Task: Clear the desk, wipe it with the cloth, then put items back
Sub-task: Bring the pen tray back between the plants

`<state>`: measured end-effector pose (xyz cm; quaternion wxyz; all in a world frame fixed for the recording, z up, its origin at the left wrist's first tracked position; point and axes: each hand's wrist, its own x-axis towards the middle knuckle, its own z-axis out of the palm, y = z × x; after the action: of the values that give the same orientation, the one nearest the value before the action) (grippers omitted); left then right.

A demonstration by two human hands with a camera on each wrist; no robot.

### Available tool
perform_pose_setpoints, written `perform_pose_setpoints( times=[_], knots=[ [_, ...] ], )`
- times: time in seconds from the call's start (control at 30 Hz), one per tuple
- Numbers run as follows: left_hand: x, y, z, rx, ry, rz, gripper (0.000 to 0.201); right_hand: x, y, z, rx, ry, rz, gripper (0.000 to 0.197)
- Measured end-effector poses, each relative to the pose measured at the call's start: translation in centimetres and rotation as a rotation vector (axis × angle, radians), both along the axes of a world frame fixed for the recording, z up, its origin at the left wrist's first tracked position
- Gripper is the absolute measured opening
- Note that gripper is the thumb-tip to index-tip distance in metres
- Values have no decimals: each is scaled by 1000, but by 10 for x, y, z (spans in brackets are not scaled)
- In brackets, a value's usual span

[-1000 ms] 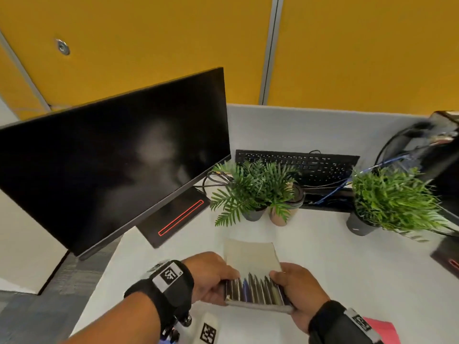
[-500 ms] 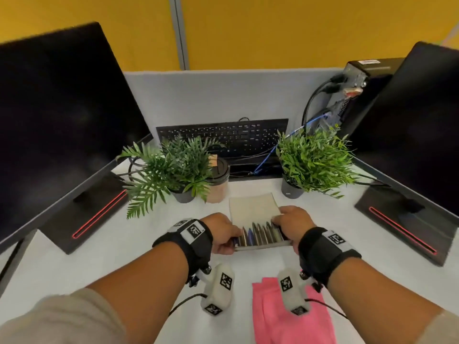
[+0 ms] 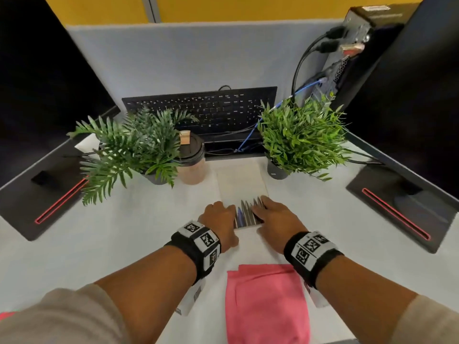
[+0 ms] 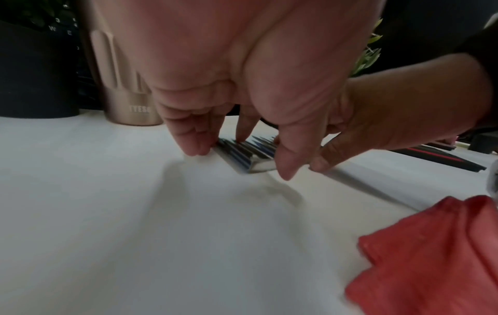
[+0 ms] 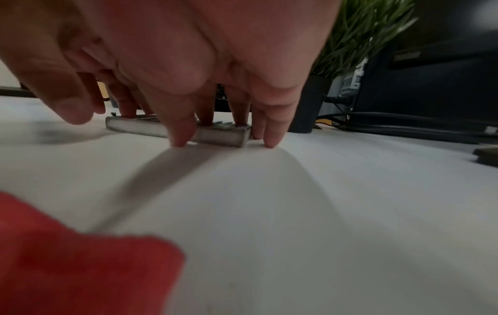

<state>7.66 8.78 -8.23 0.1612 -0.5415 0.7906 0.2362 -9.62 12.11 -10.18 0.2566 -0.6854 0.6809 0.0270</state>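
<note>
A flat box of pencils [image 3: 246,217] with its pale lid [image 3: 242,184] folded back lies on the white desk [image 3: 124,232], in the middle. My left hand [image 3: 219,219] holds its left end and my right hand [image 3: 275,219] its right end, fingers curled round the sides. In the left wrist view the box [image 4: 250,153] rests flat on the desk between both hands. In the right wrist view my thumb is at the box's [image 5: 215,133] near edge, with fingertips touching the desk beside it. A pink cloth [image 3: 265,301] lies folded near the front edge, between my forearms.
Two potted plants [image 3: 134,150] [image 3: 300,140] and a rose-gold tumbler [image 3: 191,162] stand just behind the box. A black keyboard [image 3: 198,108] leans on the partition. Monitors [image 3: 44,83] [image 3: 409,95] with wide bases flank the desk, with a small computer [image 3: 360,33] and cables at back right.
The view has swung from the left monitor to the middle of the desk. Both hands have brought the pencil box down until it rests flat on the desk, a little further back.
</note>
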Motion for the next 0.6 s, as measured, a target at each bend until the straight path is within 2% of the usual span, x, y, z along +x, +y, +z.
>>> perform_pose_setpoints(
  times=[0.23, 0.37, 0.6],
  knots=[
    [-10, -20, -5, -88, 47, 44, 48, -5, -23, -5, -126, 2, 30, 45],
    [-13, -27, -5, -110, 59, 60, 38, -10, -32, -6, -89, -3, 31, 53],
    [-14, -32, -7, -120, 67, 97, 38, -12, -37, -2, -100, 3, 63, 52]
  ],
)
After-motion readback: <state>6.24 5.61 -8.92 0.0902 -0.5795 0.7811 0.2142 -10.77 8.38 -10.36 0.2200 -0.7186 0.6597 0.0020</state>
